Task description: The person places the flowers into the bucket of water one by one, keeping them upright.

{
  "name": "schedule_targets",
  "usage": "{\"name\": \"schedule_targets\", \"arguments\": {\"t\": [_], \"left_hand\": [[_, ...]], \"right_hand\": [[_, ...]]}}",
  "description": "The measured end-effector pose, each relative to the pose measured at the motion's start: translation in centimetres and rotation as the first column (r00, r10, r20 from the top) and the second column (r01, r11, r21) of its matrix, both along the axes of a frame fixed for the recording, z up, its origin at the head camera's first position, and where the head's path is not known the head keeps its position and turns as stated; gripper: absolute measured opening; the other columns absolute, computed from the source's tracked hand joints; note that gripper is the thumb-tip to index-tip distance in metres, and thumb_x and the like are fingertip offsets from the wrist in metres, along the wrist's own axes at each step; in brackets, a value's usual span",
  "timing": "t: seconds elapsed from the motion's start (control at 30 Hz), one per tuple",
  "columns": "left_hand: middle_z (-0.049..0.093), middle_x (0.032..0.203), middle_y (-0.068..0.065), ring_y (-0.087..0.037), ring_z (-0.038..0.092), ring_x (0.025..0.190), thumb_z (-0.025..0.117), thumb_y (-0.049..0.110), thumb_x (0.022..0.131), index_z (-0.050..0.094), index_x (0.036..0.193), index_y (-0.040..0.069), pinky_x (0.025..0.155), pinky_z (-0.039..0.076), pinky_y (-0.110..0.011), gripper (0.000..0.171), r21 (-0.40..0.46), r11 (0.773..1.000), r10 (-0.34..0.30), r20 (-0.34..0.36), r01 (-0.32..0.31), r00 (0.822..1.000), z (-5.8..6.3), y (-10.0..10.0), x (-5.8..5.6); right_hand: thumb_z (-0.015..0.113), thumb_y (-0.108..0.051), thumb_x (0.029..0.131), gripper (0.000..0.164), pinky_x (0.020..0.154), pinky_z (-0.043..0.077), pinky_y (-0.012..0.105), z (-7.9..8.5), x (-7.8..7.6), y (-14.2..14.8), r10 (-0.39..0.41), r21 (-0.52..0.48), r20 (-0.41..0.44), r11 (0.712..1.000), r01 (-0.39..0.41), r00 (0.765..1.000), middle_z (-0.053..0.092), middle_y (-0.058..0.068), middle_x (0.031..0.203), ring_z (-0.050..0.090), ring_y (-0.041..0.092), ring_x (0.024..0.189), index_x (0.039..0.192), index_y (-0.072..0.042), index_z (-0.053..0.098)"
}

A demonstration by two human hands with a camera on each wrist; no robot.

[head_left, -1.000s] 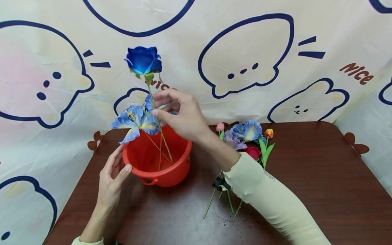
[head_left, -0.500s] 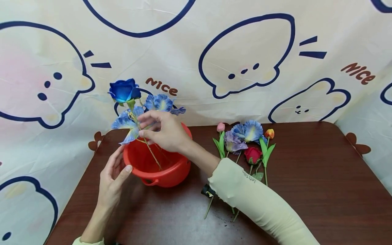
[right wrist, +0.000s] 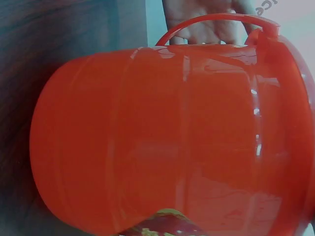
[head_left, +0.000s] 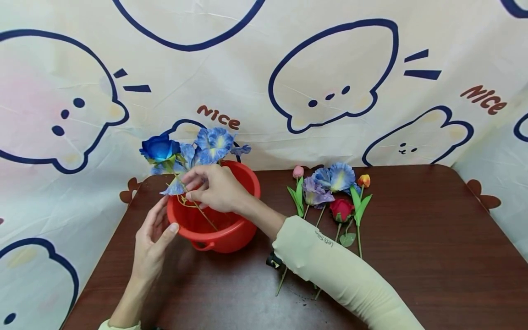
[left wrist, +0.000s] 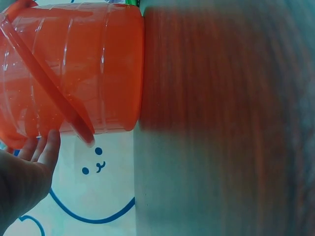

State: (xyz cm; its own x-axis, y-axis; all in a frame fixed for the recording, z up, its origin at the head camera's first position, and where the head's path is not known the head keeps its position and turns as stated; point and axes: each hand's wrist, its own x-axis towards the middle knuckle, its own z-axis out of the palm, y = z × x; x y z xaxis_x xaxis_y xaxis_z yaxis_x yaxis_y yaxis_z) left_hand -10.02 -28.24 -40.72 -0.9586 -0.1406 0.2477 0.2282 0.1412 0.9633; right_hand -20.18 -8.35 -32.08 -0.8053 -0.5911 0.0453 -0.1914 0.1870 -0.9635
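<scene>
My right hand (head_left: 212, 187) pinches the stem of a blue rose (head_left: 160, 147) between thumb and fingers, over the mouth of a red plastic bucket (head_left: 224, 243). The rose leans left past the rim, its stem slanting down into the bucket. Beside it, blue irises (head_left: 214, 144) rise above the back of the bucket; the rose and hand partly cover one. My left hand (head_left: 150, 243) rests against the bucket's left side, thumb at the rim. In the left wrist view, the fingers (left wrist: 50, 147) lie fairly straight along the bucket's wall.
Right of the bucket on the brown table (head_left: 420, 238) lie a red rose (head_left: 341, 209), a purple flower (head_left: 316, 191), a blue iris (head_left: 340, 177), a pink tulip (head_left: 298, 172) and an orange tulip (head_left: 364, 180). A black object (head_left: 273, 260) sits beside my right sleeve.
The right hand has moved left and down, tilting and lowering the blue rose from upright above the bucket to its left rim. The left hand has stayed at the bucket.
</scene>
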Motion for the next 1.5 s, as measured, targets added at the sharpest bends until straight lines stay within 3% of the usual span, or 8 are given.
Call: {"name": "schedule_targets", "arguments": {"t": [0.2, 0.53, 0.9, 1.13, 1.3, 1.5], "left_hand": [[0.058, 0.155, 0.004, -0.011, 0.058, 0.137, 0.061, -0.001, 0.101, 0.044, 0.164, 0.016, 0.099, 0.056, -0.012, 0.067, -0.003, 1.0, 0.011, 0.007, -0.011, 1.0, 0.0, 0.1, -0.1], [0.059, 0.153, 0.005, -0.011, 0.057, 0.138, 0.06, 0.001, 0.102, 0.045, 0.163, 0.016, 0.102, 0.053, -0.011, 0.064, -0.014, 1.0, 0.024, 0.01, -0.024, 1.0, 0.0, 0.2, -0.1], [0.058, 0.153, 0.008, -0.005, 0.057, 0.137, 0.06, 0.004, 0.103, 0.043, 0.164, 0.016, 0.099, 0.054, -0.01, 0.065, -0.035, 0.999, 0.03, 0.029, -0.029, 0.999, 0.2, 0.1, 0.0], [0.057, 0.155, 0.008, -0.004, 0.059, 0.136, 0.061, 0.005, 0.104, 0.043, 0.165, 0.016, 0.098, 0.055, -0.011, 0.064, -0.038, 0.999, 0.028, 0.032, -0.027, 0.999, -0.1, 0.3, 0.0], [0.055, 0.16, 0.0, -0.004, 0.059, 0.137, 0.063, 0.006, 0.104, 0.042, 0.165, 0.017, 0.097, 0.056, -0.012, 0.065, -0.042, 0.998, 0.039, 0.033, -0.038, 0.999, 0.0, 0.3, 0.0], [0.052, 0.163, -0.006, -0.003, 0.059, 0.137, 0.064, 0.007, 0.104, 0.042, 0.165, 0.017, 0.097, 0.056, -0.013, 0.066, -0.043, 0.998, 0.045, 0.041, -0.043, 0.998, 0.0, 0.4, 0.0]], "right_hand": [[0.077, -0.004, 0.097, 0.025, 0.07, 0.067, 0.029, -0.3, -0.4, 0.1, -0.029, -0.035, 0.087, 0.999, 0.033, 0.996, 0.077, 0.004, 0.101, 0.081, 0.024, 0.095, 0.122, -0.008, 0.075], [0.075, -0.003, 0.098, 0.016, 0.072, 0.068, 0.032, -0.7, -1.1, -0.1, 0.034, 0.047, 0.233, 0.998, -0.047, 0.972, 0.076, 0.006, 0.098, 0.075, 0.013, 0.085, 0.114, -0.005, 0.074], [0.075, -0.003, 0.098, 0.012, 0.081, 0.068, 0.039, -0.6, -1.1, -0.3, -0.058, 0.11, 0.246, 0.993, 0.031, 0.968, 0.075, 0.004, 0.096, 0.076, 0.018, 0.089, 0.108, -0.01, 0.075], [0.075, -0.01, 0.1, 0.025, 0.086, 0.068, 0.039, 0.0, -0.5, 0.8, -0.081, 0.145, 0.186, 0.988, 0.055, 0.979, 0.076, 0.003, 0.103, 0.078, 0.028, 0.105, 0.125, -0.007, 0.073], [0.077, -0.012, 0.099, 0.03, 0.079, 0.068, 0.033, 1.7, 0.1, 2.5, -0.082, 0.095, 0.174, 0.993, 0.066, 0.981, 0.077, 0.005, 0.112, 0.076, 0.016, 0.096, 0.128, -0.008, 0.072], [0.075, -0.011, 0.1, 0.037, 0.081, 0.068, 0.035, 2.8, 0.9, 5.4, -0.035, -0.015, 0.161, 0.999, 0.038, 0.986, 0.075, 0.012, 0.121, 0.076, 0.024, 0.108, 0.136, -0.005, 0.068]]}}
